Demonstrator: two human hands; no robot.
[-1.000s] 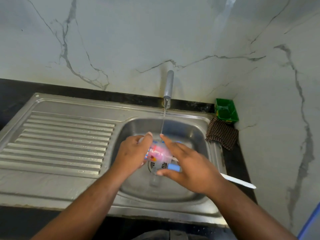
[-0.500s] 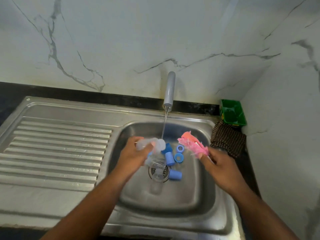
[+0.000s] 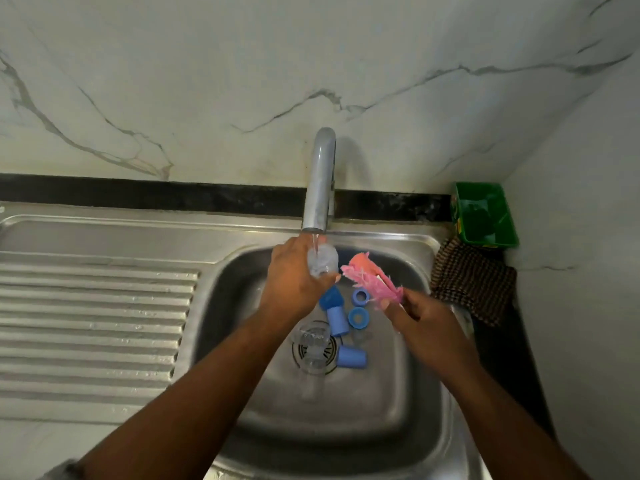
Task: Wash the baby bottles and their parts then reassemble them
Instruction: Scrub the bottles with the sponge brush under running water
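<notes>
the left hand (image 3: 294,282) is gripping a clear bottle (image 3: 322,259) under the tap's (image 3: 320,181) stream, near the sink's (image 3: 346,427) back edge; the right hand (image 3: 419,317) is clutching a pink brush (image 3: 372,278) by its handle, bristles just beside the bottle; blue caps (image 3: 337,320) and rings (image 3: 359,317) are lying in the sink's middle; a second bottle (image 3: 311,344) is lying over the drain (image 3: 330,351).

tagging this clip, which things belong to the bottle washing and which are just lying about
In the job: clear bottle in left hand, pink brush in right hand, blue caps, blue rings, second bottle over the drain, tap.
Lying about: green tub, checked cloth.
</notes>
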